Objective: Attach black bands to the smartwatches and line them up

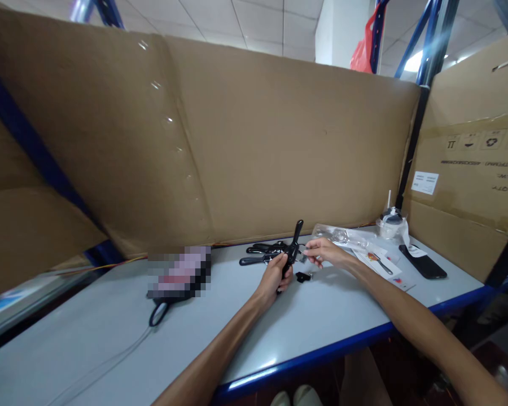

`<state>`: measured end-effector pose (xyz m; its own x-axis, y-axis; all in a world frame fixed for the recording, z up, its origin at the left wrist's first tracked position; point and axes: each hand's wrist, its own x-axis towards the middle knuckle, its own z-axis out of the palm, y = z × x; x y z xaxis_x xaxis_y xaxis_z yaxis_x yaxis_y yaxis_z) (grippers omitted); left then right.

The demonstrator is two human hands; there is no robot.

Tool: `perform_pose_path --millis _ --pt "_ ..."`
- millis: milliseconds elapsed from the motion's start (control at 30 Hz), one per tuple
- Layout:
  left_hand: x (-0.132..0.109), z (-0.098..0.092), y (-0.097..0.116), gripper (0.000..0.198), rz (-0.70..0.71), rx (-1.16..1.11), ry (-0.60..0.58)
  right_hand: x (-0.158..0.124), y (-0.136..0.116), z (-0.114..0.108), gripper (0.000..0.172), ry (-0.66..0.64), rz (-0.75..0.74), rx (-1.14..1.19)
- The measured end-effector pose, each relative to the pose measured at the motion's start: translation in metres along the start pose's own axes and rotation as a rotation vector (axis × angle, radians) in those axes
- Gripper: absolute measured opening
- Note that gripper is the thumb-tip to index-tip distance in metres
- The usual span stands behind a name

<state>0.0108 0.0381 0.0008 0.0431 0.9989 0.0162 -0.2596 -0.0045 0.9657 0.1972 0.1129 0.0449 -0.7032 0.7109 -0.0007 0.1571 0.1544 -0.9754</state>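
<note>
My left hand point(275, 274) is wrapped round a black-handled tool point(297, 234), whose glossy handle points up and away from me. Close by on its right, my right hand point(324, 252) has thumb and fingers drawn together at a small shiny piece beside the tool; what exactly they pinch is too small to make out. Several more black-handled tools point(254, 260) lie on the table just beyond and left of my left hand. A small black part point(303, 277) rests on the tabletop below the right hand.
Clear plastic packaging point(342, 234) and a printed card point(379, 263) lie at the right, near a black phone point(423, 263) and a lidded plastic cup point(390, 224). At left is a partly pixelated dark object point(180, 273) with a loop. Cardboard point(296, 146) walls the back of the table point(152, 361).
</note>
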Motion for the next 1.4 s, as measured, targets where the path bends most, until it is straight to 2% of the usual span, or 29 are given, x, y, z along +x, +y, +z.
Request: perform_pose_path --millis 133,267,500,733,1100,1300,1400 --pt "0.000 0.002 -0.002 0.047 -0.040 0.031 -0.045 0.002 0.002 0.001 0.025 -0.050 0.007 0.008" --pt "-0.002 0.005 -0.003 0.047 -0.024 0.084 -0.086 0.005 0.007 0.003 0.016 -0.073 0.020 0.087" --pt "-0.003 0.007 -0.001 0.046 -0.004 0.075 -0.069 0.014 0.024 0.004 0.023 0.076 -0.040 0.208" --pt "-0.004 0.006 -0.001 0.046 -0.019 0.073 -0.083 0.009 0.014 0.011 0.016 0.100 -0.011 0.216" --pt "-0.001 0.007 0.000 0.043 -0.001 0.062 -0.062 0.012 0.020 0.011 0.021 0.108 -0.070 0.234" --pt "-0.003 0.009 0.001 0.040 0.007 0.082 -0.045 0.015 0.022 0.009 0.022 0.136 -0.089 0.143" --pt "-0.002 0.009 0.001 0.041 0.003 0.075 0.028 0.018 0.024 -0.002 0.014 0.192 -0.105 -0.104"
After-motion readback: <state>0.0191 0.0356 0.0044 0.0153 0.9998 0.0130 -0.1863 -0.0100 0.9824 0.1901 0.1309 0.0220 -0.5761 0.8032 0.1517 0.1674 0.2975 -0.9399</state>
